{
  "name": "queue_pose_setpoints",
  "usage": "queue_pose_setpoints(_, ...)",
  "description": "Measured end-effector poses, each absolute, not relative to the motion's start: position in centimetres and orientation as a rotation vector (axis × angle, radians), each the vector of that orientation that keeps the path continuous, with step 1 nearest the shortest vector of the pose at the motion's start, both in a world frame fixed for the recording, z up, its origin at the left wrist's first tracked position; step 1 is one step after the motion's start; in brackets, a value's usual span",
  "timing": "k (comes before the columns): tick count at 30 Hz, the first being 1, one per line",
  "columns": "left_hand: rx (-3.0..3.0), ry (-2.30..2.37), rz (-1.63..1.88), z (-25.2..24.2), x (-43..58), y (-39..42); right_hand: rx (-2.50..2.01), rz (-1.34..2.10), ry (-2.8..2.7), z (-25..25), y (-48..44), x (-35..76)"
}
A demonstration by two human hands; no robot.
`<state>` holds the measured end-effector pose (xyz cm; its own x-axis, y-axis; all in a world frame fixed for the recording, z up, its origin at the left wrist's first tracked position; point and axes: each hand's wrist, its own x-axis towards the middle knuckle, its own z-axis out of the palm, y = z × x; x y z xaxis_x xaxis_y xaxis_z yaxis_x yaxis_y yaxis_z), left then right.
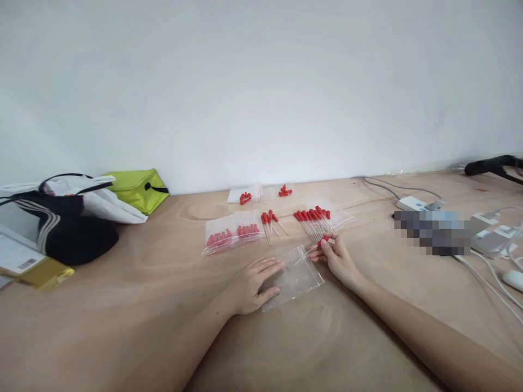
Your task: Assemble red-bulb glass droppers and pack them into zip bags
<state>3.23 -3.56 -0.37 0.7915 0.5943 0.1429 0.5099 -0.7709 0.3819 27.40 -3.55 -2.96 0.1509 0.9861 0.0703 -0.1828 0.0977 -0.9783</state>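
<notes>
A clear zip bag (pixel 293 277) lies flat on the table, its sealing strip towards the right. My left hand (pixel 258 286) rests on its left part with fingers stretched out and thumb apart. At the bag's upper right corner, my right hand (pixel 337 260) pinches a thin dropper with a red bulb (pixel 323 240); its thin end points down left at the bag's edge. Just beyond that hand, a row of red-bulbed droppers (pixel 312 215) lies side by side, partly on another clear bag (pixel 342 216). To their left, several more droppers (pixel 269 218) lie loosely fanned.
Two bags of red-bulbed pieces (pixel 232 231) lie left of centre. Near the wall are small red pieces (pixel 245 197) on bags. At left stand a lime-green bag (pixel 134 190), a black cap (pixel 77 228) and a box (pixel 24 261). Power strips (pixel 412 204) and cables fill the right.
</notes>
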Motion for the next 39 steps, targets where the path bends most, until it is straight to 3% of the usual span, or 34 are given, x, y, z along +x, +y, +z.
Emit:
queue_pose_setpoints(8, 2.619, 0.85, 0.36, -0.2, 3.2, -3.5, -1.175, 1.408, -1.396, -2.1, -3.7, 29.2)
queue_pose_setpoints(15, 2.607, 0.82, 0.303, 0.0, 3.3, -3.4, -1.178, 1.292, -1.641, -2.8, -2.7, 28.4)
queue_pose_setpoints(22, 2.579, 0.924, 0.611, -1.2, 2.4, -2.9, -1.306, 1.312, -1.562, -3.2, -2.5, 29.3)
queue_pose_setpoints(28, 2.554, 0.924, 0.607, -1.1, 2.5, -2.8, -1.214, 1.279, -1.592, -3.1, -3.0, 29.4)
queue_pose_setpoints(35, 2.52, 0.9, 0.629, -1.4, 2.7, -2.6, -1.304, 0.933, -1.889, -3.3, -3.3, 28.3)
queue_pose_setpoints(39, 2.526, 0.906, 0.615, -1.4, 2.7, -2.6, -1.191, 1.09, -2.033, -2.6, -2.1, 29.5)
